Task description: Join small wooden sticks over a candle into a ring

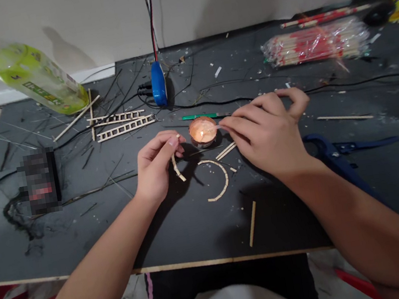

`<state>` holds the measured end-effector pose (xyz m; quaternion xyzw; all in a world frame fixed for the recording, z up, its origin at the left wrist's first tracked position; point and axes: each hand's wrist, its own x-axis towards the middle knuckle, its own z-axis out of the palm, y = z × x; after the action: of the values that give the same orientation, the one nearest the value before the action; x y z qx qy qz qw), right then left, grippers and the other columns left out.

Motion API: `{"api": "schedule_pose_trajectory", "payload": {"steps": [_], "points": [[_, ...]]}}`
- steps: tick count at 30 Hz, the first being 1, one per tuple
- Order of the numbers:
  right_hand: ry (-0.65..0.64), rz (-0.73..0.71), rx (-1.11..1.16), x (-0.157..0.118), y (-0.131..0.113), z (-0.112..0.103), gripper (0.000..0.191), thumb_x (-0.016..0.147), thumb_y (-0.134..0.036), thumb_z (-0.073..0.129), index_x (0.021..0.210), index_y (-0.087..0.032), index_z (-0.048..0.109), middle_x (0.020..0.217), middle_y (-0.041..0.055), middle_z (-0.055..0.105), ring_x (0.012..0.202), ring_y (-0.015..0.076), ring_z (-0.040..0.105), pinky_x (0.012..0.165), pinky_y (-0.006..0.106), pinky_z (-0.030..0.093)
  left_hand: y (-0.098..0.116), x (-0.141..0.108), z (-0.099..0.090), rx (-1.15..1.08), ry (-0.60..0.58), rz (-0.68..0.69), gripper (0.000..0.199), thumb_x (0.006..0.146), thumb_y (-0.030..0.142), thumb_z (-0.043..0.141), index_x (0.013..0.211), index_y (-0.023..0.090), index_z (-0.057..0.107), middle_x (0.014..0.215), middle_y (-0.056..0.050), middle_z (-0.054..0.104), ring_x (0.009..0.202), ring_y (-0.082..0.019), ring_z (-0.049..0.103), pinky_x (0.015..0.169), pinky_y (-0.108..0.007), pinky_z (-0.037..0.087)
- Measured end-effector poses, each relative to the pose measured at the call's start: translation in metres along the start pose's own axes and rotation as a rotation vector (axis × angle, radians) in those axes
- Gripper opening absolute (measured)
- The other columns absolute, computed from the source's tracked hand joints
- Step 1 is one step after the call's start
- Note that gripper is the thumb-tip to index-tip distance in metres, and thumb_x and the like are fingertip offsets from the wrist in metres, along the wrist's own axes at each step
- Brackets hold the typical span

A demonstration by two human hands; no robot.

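My left hand pinches a short curved strip of joined wooden pieces, which hangs below the fingers. A small round tin with a lit flame stands between my hands. At the tin's right edge, the closed fingertips of my right hand hold a thin pale stick with its tip by the rim. Below the tin lies a C-shaped arc of short wooden segments. Two thin sticks lie partly under my right hand, and a single stick is nearer the table edge.
Small wooden ladders and a tilted green bottle are at the left. A blue device with cables is behind the tin. Wrapped sticks sit back right, a blue tool beside my right forearm.
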<state>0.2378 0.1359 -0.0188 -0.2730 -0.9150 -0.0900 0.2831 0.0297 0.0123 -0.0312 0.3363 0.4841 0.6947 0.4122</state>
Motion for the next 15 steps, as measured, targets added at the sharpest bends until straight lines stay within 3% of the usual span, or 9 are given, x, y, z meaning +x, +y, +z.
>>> {"api": "schedule_pose_trajectory", "payload": {"steps": [15], "points": [[-0.002, 0.02, 0.037, -0.0008, 0.0007, 0.0028, 0.016, 0.101, -0.026, 0.063, 0.107, -0.029, 0.077, 0.103, 0.0004, 0.079, 0.105, 0.0257, 0.064, 0.109, 0.055, 0.027, 0.0015, -0.0008, 0.0016, -0.088, 0.064, -0.096, 0.014, 0.093, 0.031, 0.073, 0.088, 0.017, 0.073, 0.091, -0.004, 0.067, 0.068, -0.01, 0.061, 0.054, -0.02, 0.047]]}}
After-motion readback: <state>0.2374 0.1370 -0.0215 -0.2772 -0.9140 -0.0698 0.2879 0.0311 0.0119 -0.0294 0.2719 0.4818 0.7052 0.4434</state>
